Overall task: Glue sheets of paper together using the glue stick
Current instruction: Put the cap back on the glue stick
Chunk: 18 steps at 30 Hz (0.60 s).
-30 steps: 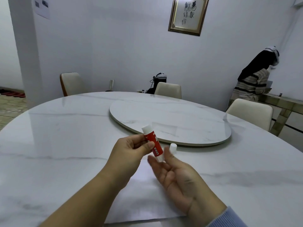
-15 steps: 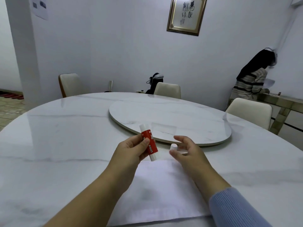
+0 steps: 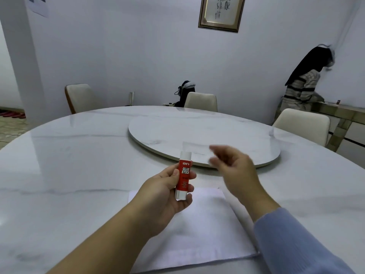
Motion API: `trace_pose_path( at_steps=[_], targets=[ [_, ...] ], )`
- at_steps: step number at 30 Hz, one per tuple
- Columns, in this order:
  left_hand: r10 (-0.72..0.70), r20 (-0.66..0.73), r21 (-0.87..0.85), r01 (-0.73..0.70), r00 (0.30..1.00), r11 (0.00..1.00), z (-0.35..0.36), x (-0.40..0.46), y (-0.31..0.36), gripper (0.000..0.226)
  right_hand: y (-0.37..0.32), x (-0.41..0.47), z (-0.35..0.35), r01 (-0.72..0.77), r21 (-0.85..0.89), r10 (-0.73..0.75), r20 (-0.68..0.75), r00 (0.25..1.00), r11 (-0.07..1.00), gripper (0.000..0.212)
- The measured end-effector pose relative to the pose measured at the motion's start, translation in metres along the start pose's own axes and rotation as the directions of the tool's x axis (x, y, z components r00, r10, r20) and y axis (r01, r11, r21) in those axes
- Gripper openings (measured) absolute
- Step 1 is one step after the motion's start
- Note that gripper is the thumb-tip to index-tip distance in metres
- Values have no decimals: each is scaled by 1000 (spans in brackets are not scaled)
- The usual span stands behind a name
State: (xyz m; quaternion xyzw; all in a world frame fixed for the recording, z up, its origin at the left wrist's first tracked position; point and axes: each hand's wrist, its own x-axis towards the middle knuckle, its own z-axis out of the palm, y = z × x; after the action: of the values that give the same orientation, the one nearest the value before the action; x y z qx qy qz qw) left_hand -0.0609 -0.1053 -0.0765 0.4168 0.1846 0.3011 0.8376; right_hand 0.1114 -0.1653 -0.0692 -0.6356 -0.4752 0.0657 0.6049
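My left hand [image 3: 169, 190] grips a red and white glue stick [image 3: 183, 177] upright, its label reading "GLUE STICK" and facing me, just above the far edge of a white sheet of paper [image 3: 199, 234]. The paper lies flat on the marble table [image 3: 69, 175] close to my body. My right hand [image 3: 233, 167] hovers to the right of the stick, blurred by motion, with thumb and forefinger apart. The small white cap seen earlier does not show clearly; I cannot tell whether those fingers hold it.
A round turntable [image 3: 197, 133] sits at the table's middle, just beyond my hands. Cream chairs [image 3: 302, 123] stand around the far side. A person in a striped top [image 3: 302, 89] stands at a side counter at the right wall.
My left hand has turned the glue stick from tilted to upright and drawn it nearer. My right hand, which pinched the white cap low by the turntable edge, has lifted and is moving.
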Motion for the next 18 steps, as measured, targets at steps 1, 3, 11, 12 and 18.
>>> trace_pose_path(
  at_steps=[1,3,11,12,18],
  targets=[
    [-7,3,10,7,1000,1000,0,0,0,31,-15,-3,-2,23,184,-19,-27,999,983,24],
    [-18,11,37,18,1000,999,1,0,-1,32,-39,-10,-4,41,324,-49,15,999,945,24],
    [-73,48,122,67,996,990,5,-4,-9,32,-49,-21,2,-84,262,27,214,976,961,17],
    [-73,51,114,67,996,991,5,-4,-9,33,-49,-21,4,-96,267,39,212,976,959,22],
    [-67,78,-32,70,995,997,8,-4,-6,30,-44,-18,5,-273,448,164,267,950,852,33]
  ],
)
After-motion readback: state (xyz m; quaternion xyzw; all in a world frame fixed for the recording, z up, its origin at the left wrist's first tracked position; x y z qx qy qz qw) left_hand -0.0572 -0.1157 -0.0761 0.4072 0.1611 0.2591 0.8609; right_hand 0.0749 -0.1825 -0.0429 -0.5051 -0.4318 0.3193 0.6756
